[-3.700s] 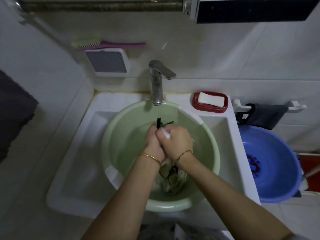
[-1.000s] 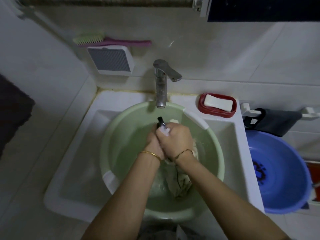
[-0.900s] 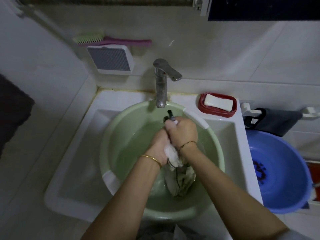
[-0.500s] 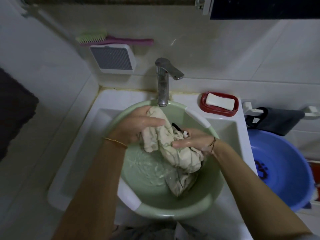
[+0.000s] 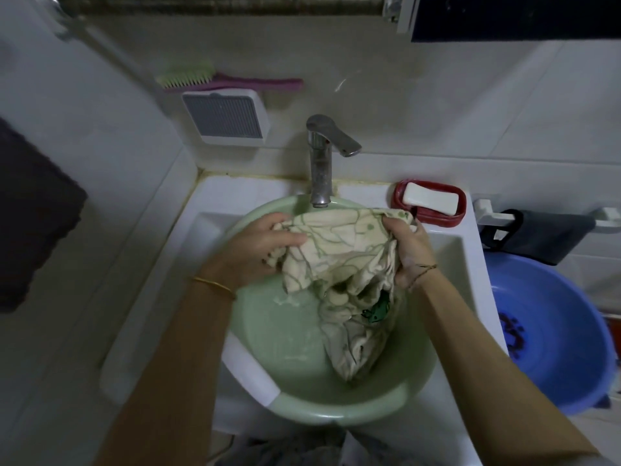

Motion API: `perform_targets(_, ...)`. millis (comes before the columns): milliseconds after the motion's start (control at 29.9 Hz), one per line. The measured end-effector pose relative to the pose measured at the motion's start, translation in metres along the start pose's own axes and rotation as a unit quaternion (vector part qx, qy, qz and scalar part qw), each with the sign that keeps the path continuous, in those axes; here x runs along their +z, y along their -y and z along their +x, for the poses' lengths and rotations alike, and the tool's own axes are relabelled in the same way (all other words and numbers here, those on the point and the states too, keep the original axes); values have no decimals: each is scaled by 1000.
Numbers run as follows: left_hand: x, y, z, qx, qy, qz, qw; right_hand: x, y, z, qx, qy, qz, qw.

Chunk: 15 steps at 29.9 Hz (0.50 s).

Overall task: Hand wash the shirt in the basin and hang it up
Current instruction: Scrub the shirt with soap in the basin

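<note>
Both hands on the shirt [image 5: 339, 260], raised over the green basin [image 5: 302, 412].
Your left hand [image 5: 258, 245] reaches in with its back up, fingers curled round a bunched edge. The cloth spans between your hands near the tap [image 5: 321, 169], its lower part hanging into the basin's water. Your right hand [image 5: 411, 250] grips the opposite edge, fingers clenched on fabric, wrist bent inward.

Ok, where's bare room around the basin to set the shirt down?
Sink floor and rim left of the basin, up to the wall; also the ledge left of the tap. Right back corner is taken by the soap dish, and the left hand, right hand and shirt fill the basin's far half.
</note>
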<state>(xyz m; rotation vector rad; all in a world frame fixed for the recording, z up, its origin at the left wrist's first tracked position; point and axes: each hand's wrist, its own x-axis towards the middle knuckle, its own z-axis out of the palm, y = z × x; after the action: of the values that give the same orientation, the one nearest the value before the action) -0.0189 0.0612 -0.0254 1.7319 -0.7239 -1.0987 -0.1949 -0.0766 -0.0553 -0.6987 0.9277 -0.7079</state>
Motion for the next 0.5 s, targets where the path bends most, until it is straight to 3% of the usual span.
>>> perform_targets(67, 24, 10, 11, -19, 0, -190, 982, 11, -10, -8, -51, -11, -59, 997)
perform_targets(134, 52, 9, 10, -92, 10, -374, 923, 27, -20, -28, -112, 56, -151, 981)
perform_targets(167, 63, 11, 10, -110, 7, -421, 901, 34, -28, -40, -143, 105, -236, 956)
perform_targets(234, 79, 18, 9, -109, -41, -492, 863, 48, -40, -64, -201, 145, -466, 849)
perform_targets(267, 87, 21, 6, -99, -64, -518, 847, 53, -42, -70, -235, 121, -545, 796)
perform_targets(301, 93, 21, 5, -100, -71, -528, 841, 56, -40, -68, -249, 91, -578, 771)
perform_targets(401, 107, 11, 2, -147, -59, -476, 865, 56, -27, -39, -195, 19, -576, 793)
perform_targets(468, 109, 4, 3, -184, -55, -463, 865, 52, -22, -27, -175, 4, -538, 825)
perform_targets(501, 107, 6, 6, -185, -61, -465, 864, 53, -24, -29, -181, 9, -538, 823)
